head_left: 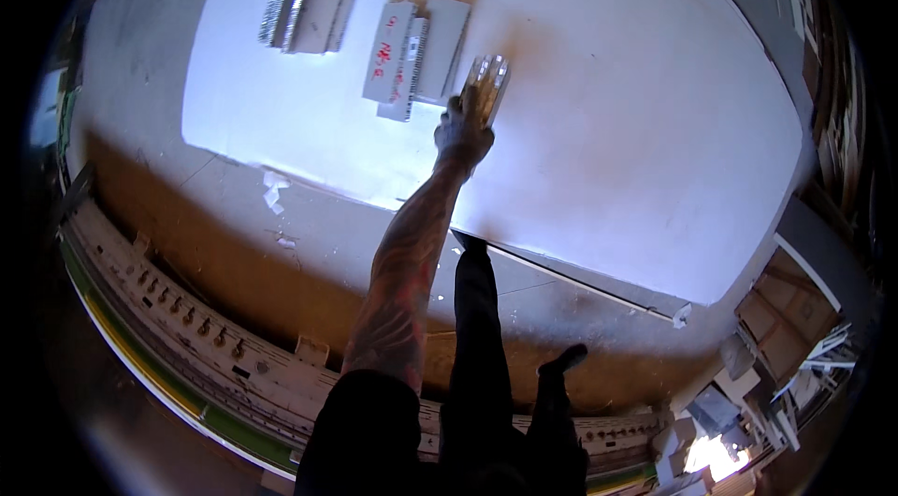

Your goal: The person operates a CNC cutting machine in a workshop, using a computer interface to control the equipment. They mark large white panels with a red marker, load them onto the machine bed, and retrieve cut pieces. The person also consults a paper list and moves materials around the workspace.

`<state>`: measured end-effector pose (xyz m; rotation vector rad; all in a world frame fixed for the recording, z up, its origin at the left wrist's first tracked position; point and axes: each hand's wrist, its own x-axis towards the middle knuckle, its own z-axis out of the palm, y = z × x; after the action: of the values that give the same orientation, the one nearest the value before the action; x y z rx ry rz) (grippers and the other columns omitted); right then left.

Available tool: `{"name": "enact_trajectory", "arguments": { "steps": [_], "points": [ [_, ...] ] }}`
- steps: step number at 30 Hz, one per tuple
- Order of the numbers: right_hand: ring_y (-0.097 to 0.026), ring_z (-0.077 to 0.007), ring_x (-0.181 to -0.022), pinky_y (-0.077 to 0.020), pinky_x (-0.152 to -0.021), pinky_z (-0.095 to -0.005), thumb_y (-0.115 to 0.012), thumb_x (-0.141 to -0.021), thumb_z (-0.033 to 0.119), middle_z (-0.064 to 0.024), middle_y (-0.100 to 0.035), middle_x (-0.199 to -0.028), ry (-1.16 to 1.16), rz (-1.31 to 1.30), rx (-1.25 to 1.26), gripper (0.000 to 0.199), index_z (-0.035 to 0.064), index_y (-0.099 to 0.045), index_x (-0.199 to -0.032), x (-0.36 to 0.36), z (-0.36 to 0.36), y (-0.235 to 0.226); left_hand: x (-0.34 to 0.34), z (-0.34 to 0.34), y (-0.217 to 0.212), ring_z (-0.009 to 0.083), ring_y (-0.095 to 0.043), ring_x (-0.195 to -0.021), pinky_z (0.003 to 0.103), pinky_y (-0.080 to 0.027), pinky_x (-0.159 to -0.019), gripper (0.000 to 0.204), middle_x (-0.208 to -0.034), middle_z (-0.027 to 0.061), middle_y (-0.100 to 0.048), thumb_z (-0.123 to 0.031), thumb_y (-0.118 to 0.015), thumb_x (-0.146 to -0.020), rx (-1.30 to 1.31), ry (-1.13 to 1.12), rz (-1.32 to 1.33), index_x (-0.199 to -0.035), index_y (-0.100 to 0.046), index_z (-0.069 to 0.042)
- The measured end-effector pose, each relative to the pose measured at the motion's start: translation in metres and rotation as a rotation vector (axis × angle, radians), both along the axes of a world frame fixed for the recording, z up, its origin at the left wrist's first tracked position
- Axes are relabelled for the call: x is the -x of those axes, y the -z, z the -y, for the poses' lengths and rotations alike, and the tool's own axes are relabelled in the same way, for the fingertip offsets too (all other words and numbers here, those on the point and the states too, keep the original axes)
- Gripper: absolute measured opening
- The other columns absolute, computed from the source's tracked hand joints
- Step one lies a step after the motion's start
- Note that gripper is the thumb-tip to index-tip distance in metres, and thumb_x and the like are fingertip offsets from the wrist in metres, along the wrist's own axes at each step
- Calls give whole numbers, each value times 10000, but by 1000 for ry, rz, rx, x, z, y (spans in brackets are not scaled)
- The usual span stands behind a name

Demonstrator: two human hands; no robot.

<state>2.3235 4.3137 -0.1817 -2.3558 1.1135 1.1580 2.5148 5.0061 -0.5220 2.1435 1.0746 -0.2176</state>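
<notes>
My left hand reaches forward over a large white sheet, its fingers closed round a small bundle of shiny, yellowish pieces. The bundle's far end gleams like metal; blur hides exactly what the pieces are. Just left of it lie flat grey pieces with red handwriting and ridged edges, beside another plain grey piece. Farther left is a second group, a silvery ridged stack against flat grey pieces. My right hand is outside the picture.
Under me, one leg reaches the sheet's near edge. A long machine with a row of knobs runs behind my legs. White scraps lie on the floor. Panels and offcuts crowd the right side.
</notes>
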Motion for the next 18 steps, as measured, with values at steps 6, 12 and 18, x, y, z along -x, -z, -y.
{"name": "enact_trajectory", "arguments": {
  "steps": [6,12,18],
  "points": [
    [-516,-158,-658,-421,-580,-303,-511,-1017,344,-4,-550,-736,99,-52,54,279,142,-617,-856,35,-14,2,-100,-38,71,450,-540,-1157,553,-484,-940,811,-1377,224,-444,-215,-679,-798,-43,-15,189,-1504,-281,-178],
    [-539,-178,-705,-435,-619,-309,-491,-1029,352,-19,-577,-776,143,-76,-65,305,125,-629,-880,49,5,12,-5,-62,106,453,-516,-1254,536,-474,-992,759,-1411,258,-465,-242,-638,-838,-218,-63,87,-1505,-322,-67],
    [-562,-198,-752,-449,-658,-315,-471,-1042,360,-34,-604,-817,287,45,-153,335,107,-641,-903,102,52,-6,148,143,-11,467,-470,-1297,558,-422,-1062,843,-1447,297,-437,-358,-697,-816,-18,334,2,-1508,-346,-27]
  ]
}}
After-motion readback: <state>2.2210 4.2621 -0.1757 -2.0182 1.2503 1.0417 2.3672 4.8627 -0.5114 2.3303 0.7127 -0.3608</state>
